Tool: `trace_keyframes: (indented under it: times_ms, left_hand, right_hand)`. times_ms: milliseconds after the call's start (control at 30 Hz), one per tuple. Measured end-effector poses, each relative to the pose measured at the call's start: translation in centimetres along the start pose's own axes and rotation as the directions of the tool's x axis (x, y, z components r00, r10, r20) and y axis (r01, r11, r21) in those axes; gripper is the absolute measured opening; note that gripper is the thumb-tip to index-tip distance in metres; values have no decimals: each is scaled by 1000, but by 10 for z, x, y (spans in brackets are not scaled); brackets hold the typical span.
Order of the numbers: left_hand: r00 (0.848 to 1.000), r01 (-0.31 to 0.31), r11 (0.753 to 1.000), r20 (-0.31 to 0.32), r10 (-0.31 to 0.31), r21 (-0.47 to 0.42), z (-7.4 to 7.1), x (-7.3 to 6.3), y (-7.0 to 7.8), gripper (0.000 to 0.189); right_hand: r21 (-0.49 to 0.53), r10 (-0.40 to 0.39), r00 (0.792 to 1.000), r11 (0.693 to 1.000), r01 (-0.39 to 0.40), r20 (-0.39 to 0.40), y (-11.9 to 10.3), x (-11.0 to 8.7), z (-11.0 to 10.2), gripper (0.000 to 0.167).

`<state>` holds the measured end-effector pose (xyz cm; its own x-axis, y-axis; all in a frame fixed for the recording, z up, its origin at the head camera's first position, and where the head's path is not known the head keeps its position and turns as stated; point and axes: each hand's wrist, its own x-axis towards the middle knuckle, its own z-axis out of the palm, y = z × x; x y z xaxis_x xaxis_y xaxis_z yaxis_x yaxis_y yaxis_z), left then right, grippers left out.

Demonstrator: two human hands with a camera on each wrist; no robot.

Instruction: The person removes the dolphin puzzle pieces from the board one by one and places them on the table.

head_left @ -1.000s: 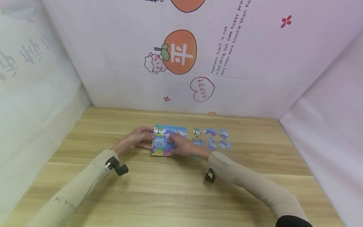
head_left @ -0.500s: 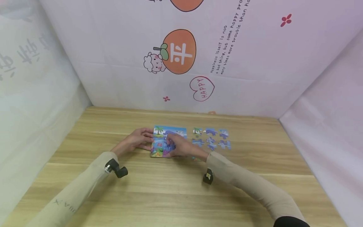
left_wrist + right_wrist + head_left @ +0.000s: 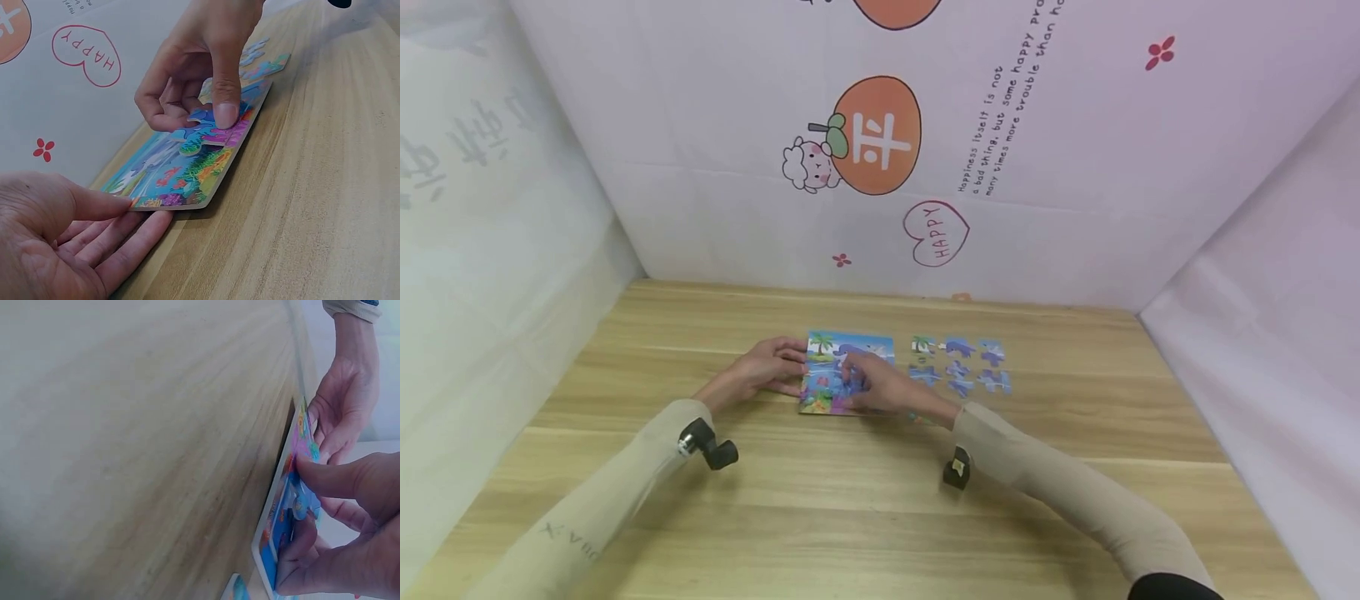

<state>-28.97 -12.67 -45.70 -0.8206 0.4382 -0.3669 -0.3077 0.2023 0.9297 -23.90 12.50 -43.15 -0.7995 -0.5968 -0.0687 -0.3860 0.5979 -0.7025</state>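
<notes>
A jigsaw puzzle board point(image 3: 822, 346) with a bright undersea picture lies on the wooden table. My left hand point(image 3: 767, 367) holds its left edge, thumb on top and fingertips at the underside, as the left wrist view shows. Over the board's right half, my right hand point(image 3: 880, 383) pinches a blue and purple puzzle piece point(image 3: 203, 131) between thumb and fingers. That piece sits raised a little and tilted against the picture in the left wrist view. The right hand hides part of the board in the head view.
Several loose puzzle pieces point(image 3: 958, 348) lie in rows just right of the board, some partly behind the right forearm. A white printed cloth wall point(image 3: 737, 225) rises behind the table point(image 3: 850, 500), with cloth at both sides. Each sleeve carries a small black wrist camera point(image 3: 721, 454).
Both hands stay almost in place on the board. The right fingers shift only slightly over the puzzle piece, and the loose pieces have not moved.
</notes>
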Motion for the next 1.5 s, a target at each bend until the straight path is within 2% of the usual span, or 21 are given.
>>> trace_keyframes:
  times_ms: [167, 300, 500, 700, 833, 967, 1133, 1233, 1367, 1500]
  left_hand:
    - [1000, 13, 1000, -15, -13, 9, 2, -2, 2, 56]
    - [1000, 11, 1000, -14, -10, 18, 2, -2, 2, 57]
    - [1000, 4, 1000, -6, -3, 16, 2, -1, 2, 60]
    - [1000, -2, 1000, -3, 2, 16, 2, -2, 2, 61]
    - [1000, -1, 1000, -7, 1, 18, 2, -3, 3, 60]
    - [1000, -2, 1000, -6, 2, 18, 2, -3, 2, 60]
    - [1000, 3, 1000, -11, -2, 16, 1, -3, 1, 61]
    - [1000, 3, 1000, -11, -3, 18, 1, -3, 0, 61]
    - [1000, 2, 1000, -13, -2, 17, 2, -3, 0, 60]
    - [1000, 3, 1000, -16, -3, 15, 3, -2, 0, 60]
  right_hand:
    - [106, 48, 999, 993, -48, 5, 1, -7, 0, 23]
    - [139, 57, 998, 989, -56, -8, -1, -10, 0, 20]
    - [157, 38, 997, 987, -28, -62, -2, -14, -1, 17]
    - [234, 79, 988, 971, -46, -136, 4, -17, -9, 18]
    - [269, 99, 987, 961, -61, -127, 7, -21, -19, 16]
    - [241, 105, 988, 968, -74, -115, 8, -27, -29, 12]
    - [234, 148, 983, 965, -120, -106, 12, -37, -40, 22]
    - [271, 193, 977, 949, -162, -92, 17, -43, -46, 28]
    - [365, 272, 960, 903, -228, -72, 23, -50, -53, 26]
    - [360, 283, 957, 901, -242, -67, 30, -59, -61, 23]
